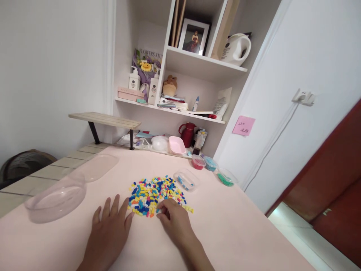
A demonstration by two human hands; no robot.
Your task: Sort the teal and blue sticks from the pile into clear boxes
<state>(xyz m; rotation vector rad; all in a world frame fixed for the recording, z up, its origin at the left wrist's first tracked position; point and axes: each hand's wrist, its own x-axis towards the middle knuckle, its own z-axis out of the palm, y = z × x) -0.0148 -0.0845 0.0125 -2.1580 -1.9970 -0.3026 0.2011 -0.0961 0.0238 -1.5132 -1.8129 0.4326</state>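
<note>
A loose heap of small coloured pieces (143, 197), in blue, yellow, white, orange and pink, lies spread on the pink tabletop (152, 244). My left hand (111, 222) rests flat at the heap's left edge, fingers spread and nothing in them. At the near right edge of the heap, my right hand (175, 216) has its thumb and index finger closed about a small blue piece (158, 211). Just beyond that hand stands a small clear container (194, 181) with a few blue pieces in it.
Lidded tubs of red pieces (198, 162), blue pieces (210, 164) and green pieces (225, 178) line the right edge. A large clear tub (56, 201) and a clear lid (98, 167) lie at left. Behind are a pink box (177, 145), a red jug (188, 133) and shelves (194, 113).
</note>
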